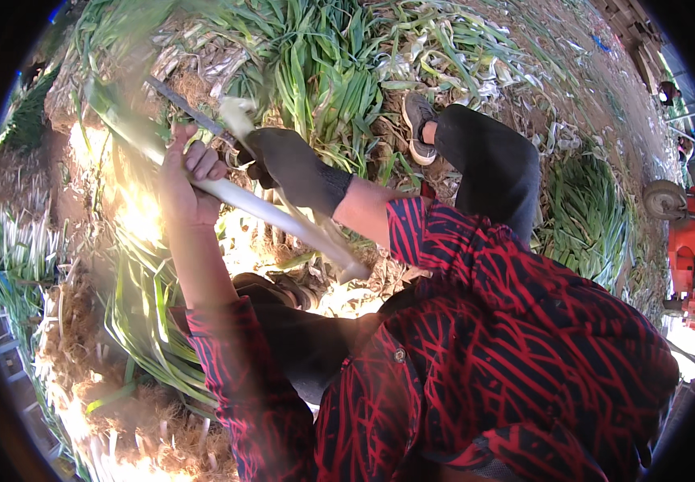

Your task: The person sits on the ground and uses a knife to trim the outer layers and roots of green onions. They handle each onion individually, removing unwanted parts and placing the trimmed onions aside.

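Note:
My bare left hand (194,169) grips the white stem of a leek (263,212) that slants from upper left to lower right. The leek's green top (105,105) is blurred, and its lower end hangs over the ground between my legs. My right hand (290,165), in a dark glove, is closed around a knife whose handle is hidden. The knife's grey blade (184,107) points to the upper left, above my left hand. A pale strip of leaf (237,117) sticks up by the glove. Another loose strip (317,226) hangs below it, beside the stem.
Green leek tops (323,78) lie heaped ahead. A bundle of leaves (157,325) and rooted leek ends (136,416) lie at left. Another green pile (588,217) is at right. Peeled leaves (474,54) litter the soil. A red wheeled machine (690,247) stands far right.

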{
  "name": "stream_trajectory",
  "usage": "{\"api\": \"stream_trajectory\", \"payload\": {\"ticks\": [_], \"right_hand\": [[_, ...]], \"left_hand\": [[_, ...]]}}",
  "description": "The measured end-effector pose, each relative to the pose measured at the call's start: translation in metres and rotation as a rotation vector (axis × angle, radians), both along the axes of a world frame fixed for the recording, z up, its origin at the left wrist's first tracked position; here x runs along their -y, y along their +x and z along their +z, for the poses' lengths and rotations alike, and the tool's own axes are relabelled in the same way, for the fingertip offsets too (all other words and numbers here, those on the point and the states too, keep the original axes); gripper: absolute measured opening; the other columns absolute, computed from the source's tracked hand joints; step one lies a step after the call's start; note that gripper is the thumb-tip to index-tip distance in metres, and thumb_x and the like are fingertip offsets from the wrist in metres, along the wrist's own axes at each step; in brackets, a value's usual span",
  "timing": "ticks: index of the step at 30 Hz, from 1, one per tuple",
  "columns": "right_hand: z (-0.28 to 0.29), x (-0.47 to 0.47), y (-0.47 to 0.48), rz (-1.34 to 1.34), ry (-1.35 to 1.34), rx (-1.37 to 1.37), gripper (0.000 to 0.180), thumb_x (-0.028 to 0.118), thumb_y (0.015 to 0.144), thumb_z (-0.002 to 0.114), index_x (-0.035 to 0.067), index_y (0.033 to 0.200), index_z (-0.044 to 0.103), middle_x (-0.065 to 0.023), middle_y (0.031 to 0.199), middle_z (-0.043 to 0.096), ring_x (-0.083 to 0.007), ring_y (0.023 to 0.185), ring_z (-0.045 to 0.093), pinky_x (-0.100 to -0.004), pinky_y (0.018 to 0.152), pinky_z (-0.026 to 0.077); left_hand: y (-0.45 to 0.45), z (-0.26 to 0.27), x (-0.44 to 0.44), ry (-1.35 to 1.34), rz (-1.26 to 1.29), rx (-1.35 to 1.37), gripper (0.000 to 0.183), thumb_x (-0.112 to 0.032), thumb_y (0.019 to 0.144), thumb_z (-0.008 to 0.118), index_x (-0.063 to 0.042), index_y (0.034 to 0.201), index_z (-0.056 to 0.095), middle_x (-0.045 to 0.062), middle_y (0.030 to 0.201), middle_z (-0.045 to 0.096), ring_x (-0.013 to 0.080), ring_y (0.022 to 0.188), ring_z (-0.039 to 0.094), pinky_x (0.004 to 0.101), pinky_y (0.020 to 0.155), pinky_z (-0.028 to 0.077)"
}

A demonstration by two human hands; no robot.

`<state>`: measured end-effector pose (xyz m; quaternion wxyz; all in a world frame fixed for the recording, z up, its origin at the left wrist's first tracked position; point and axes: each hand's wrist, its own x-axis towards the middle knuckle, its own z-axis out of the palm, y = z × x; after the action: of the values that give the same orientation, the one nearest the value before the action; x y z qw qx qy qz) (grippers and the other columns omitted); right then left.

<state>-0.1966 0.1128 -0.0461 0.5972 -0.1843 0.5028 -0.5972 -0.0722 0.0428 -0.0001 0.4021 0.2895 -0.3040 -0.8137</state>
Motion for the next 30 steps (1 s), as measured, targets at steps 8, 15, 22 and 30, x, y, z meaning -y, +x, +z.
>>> {"api": "stream_trajectory", "payload": {"ticks": [8,15,22,30], "right_hand": [[-0.026,-0.090,-0.037,0.749,-0.509,-0.618,0.045,0.038,0.095,0.046,0.002,0.121,0.054,-0.0137,0.106,0.064,-0.0151,0.092,0.057,-0.0292,0.086,0.044],[0.002,-0.132,-0.056,0.766,-0.318,-0.860,0.031,0.028,0.091,0.053,0.000,0.099,0.061,-0.0143,0.077,0.063,-0.0195,0.068,0.058,-0.0328,0.065,0.045],[-0.022,-0.217,-0.117,0.830,-0.054,-1.113,0.034,0.033,0.086,0.059,0.004,0.105,0.059,-0.0160,0.076,0.063,-0.0294,0.065,0.063,-0.0378,0.062,0.049],[-0.035,-0.117,-0.086,0.661,-0.351,-1.462,0.065,0.046,0.079,0.063,0.003,0.125,0.049,-0.0191,0.114,0.058,-0.0311,0.095,0.062,-0.0376,0.084,0.050]], "left_hand": [[0.068,0.002,0.054,-0.235,0.160,0.107,0.024,-0.020,0.099,0.039,-0.001,0.099,0.054,-0.007,0.052,0.031,0.0018,0.041,0.027,0.0175,0.038,0.027],[0.111,-0.031,0.100,-0.506,0.031,0.892,0.012,-0.012,0.090,0.048,-0.006,0.089,0.058,0.001,0.078,0.045,0.0086,0.072,0.041,0.0237,0.061,0.040],[0.207,-0.074,0.158,-1.397,0.130,2.111,0.008,-0.011,0.081,0.054,-0.007,0.081,0.060,0.008,0.086,0.057,0.0179,0.090,0.055,0.0300,0.078,0.047],[0.242,-0.110,0.178,-1.963,0.242,2.167,0.010,-0.012,0.075,0.055,-0.009,0.067,0.061,0.012,0.079,0.064,0.0257,0.093,0.062,0.0340,0.088,0.048]]}}
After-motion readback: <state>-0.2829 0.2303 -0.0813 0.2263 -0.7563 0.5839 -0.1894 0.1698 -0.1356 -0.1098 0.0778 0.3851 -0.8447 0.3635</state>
